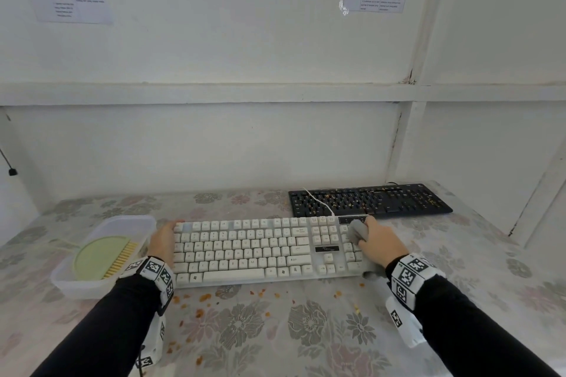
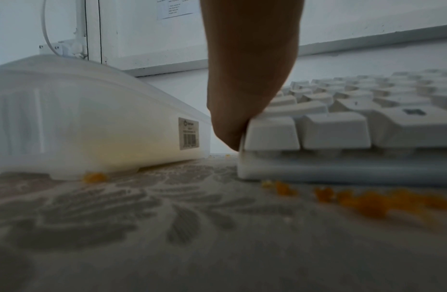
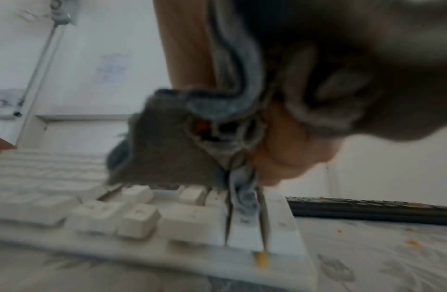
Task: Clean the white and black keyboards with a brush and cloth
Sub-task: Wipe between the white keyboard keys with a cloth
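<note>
Hidden or unclear: the right wrist view is blurred; key legends there cannot be read. The left hand's fingertips lie behind the keyboard's left edge, so whether they curl under it cannot be told. The papers on the wall are illegible.
White keyboard [image 1: 260,249]: full-size, matte plastic, raised square keycaps; lies flat near the front of the table, its white cable running back over the black keyboard.
Left hand [image 1: 164,242]: pressed edge-on against the left end of the white keyboard, fingers together and fairly straight; in the left wrist view the palm edge [image 2: 232,126] touches the corner keycap.
Right hand [image 1: 381,243]: fingers clamped round a bunched grey cloth [image 1: 359,231], pressing it on the number pad at the keyboard's right end.
Cloth detail: soft, folded, with stitched hems; a loose end [image 3: 242,199] hangs between the keys.
Black keyboard [image 1: 369,200]: behind and right of the white one, well apart from both hands; orange crumbs sit among its keys.
Brush [image 1: 102,257]: pale green, half-round back, straight row of yellow bristles; lies inside a translucent plastic tub [image 1: 92,286] just left of the white keyboard.
Table cover [image 1: 275,324]: floral, grey and pink, with orange crumbs [image 1: 202,297] scattered in front of the white keyboard.
</note>
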Demonstrator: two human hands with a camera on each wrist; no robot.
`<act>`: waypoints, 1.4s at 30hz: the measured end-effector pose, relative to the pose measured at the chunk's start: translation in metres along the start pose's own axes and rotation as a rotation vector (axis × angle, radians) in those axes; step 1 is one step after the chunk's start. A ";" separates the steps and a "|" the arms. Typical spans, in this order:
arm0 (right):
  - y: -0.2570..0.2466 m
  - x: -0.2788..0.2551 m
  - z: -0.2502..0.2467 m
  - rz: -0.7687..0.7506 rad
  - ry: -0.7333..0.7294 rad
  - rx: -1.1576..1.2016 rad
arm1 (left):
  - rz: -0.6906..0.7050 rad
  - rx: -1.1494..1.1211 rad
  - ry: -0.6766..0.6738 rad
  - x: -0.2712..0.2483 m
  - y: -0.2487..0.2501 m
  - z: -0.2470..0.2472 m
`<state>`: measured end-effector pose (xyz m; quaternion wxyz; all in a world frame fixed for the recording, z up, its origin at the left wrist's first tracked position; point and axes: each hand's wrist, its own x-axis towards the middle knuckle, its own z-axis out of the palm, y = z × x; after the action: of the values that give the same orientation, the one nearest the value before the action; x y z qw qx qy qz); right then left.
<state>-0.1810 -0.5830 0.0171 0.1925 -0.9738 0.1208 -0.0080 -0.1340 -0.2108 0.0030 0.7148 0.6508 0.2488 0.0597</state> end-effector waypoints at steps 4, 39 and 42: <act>0.000 -0.007 0.000 0.060 -0.145 -0.125 | -0.006 -0.017 -0.009 0.002 0.001 -0.001; 0.002 -0.023 -0.007 0.043 -0.111 -0.034 | 0.079 0.050 -0.012 0.009 -0.006 -0.001; 0.005 -0.026 -0.003 0.143 -0.170 0.026 | 0.099 0.077 -0.017 0.009 -0.007 -0.001</act>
<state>-0.2079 -0.5828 0.0187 0.2146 -0.9573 0.1732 0.0870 -0.1281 -0.2068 -0.0064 0.6875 0.6898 0.2124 0.0798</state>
